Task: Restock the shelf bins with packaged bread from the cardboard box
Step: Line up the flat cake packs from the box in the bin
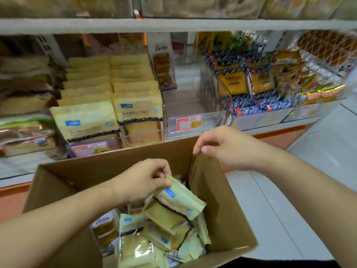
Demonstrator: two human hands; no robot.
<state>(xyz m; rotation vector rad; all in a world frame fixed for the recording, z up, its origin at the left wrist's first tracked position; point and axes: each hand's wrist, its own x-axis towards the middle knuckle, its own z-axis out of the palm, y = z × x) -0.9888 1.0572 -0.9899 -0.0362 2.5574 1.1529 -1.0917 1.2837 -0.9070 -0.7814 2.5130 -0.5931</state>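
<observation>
An open cardboard box (108, 167) stands below the shelf, holding several pale yellow bread packets (135, 246). My left hand (141, 180) pinches the top edge of one yellow bread packet (179, 202) with a blue label, lifted above the pile. My right hand (224, 147) pinches the upper corner of the box's right inner flap (202, 171). On the shelf, a clear bin (143, 132) is packed with rows of the same yellow packets (87, 120). To its right, another clear bin (193, 107) holds one upright packet (164, 70) at its back.
Blue-patterned bread bags (257, 107) fill the bins at the right, and brown-wrapped loaves (25, 105) lie at the left. Price tags (189, 123) hang on the bin fronts. An upper shelf edge (173, 25) runs overhead. Pale floor tiles (289, 219) lie right of the box.
</observation>
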